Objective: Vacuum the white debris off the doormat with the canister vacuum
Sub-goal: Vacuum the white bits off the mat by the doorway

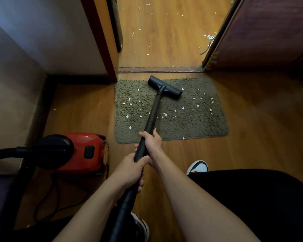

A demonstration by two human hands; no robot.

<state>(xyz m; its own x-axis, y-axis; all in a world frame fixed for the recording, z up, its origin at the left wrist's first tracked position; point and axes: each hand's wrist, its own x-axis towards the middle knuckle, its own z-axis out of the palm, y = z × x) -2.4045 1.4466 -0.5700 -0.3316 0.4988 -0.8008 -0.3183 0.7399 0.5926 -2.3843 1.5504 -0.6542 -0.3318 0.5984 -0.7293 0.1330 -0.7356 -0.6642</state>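
Observation:
A grey-green shaggy doormat (pixel 191 126) lies on the wood floor before a doorway. Several white debris scraps (pixel 164 114) are scattered across its middle and right. The black floor nozzle (pixel 164 87) rests slantwise on the mat's far edge, left of centre. Its black wand (pixel 153 112) runs back toward me. My right hand (pixel 152 143) grips the wand just past the mat's near edge. My left hand (pixel 130 169) grips the wand lower down, closer to my body. The red canister vacuum (pixel 84 152) sits on the floor at the left, its black hose (pixel 10 152) running off to the left.
More white scraps (pixel 209 37) lie on the wood floor beyond the door threshold (pixel 161 69). A wall and door frame (pixel 101 41) stand at left, a dark door (pixel 262 32) at right. A black power cord (pixel 47 205) loops on the floor. My shoes (pixel 198 167) stand near the mat.

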